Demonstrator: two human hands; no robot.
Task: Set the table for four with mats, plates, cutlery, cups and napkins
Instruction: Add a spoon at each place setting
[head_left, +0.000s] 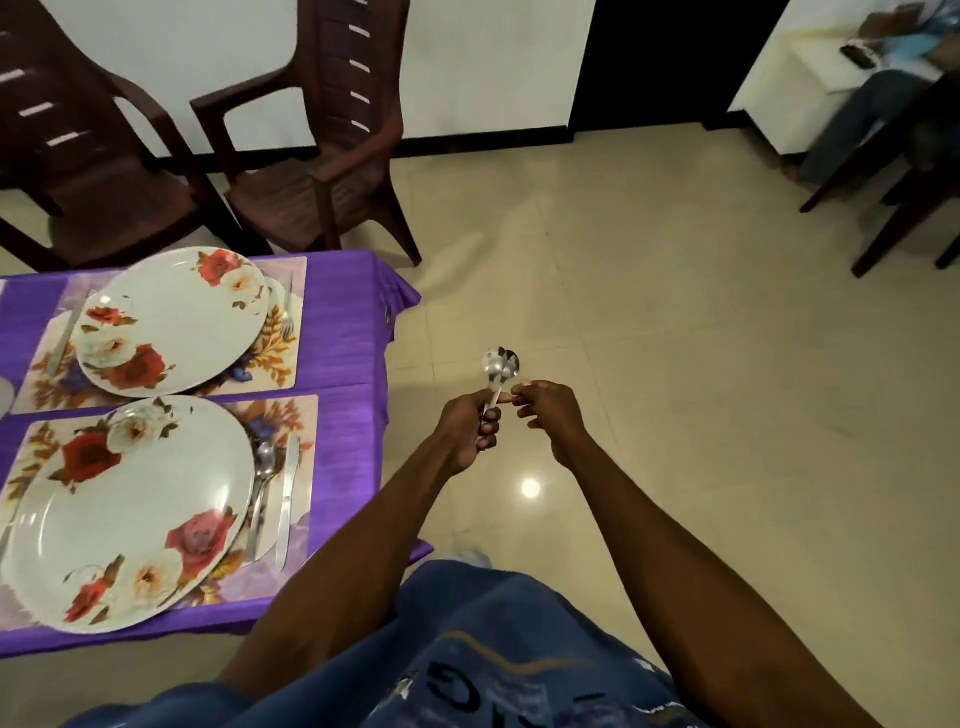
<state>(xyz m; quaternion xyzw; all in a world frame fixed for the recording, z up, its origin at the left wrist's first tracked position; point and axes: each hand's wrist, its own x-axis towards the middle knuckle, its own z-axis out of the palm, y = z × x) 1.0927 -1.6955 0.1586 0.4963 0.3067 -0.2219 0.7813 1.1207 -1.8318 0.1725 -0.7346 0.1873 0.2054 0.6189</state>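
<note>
My left hand (467, 431) grips the handles of steel spoons (500, 366), bowls up, over the floor to the right of the table. My right hand (548, 415) pinches one spoon's neck just below the bowl. On the purple tablecloth (343, 322) lie two floral mats. The near mat (298, 415) bears a rose-patterned plate (130, 514), a spoon (262, 467) and a knife (288, 499). The far mat (298, 270) bears a second plate (176, 322), with a fork (287, 312) on its right and a knife (67, 332) on its left.
Two brown plastic armchairs (322, 156) stand behind the table against the wall. Tiled floor (675, 364) spreads to the right. A seated person (872, 104) and another dark chair (904, 208) are at the far right.
</note>
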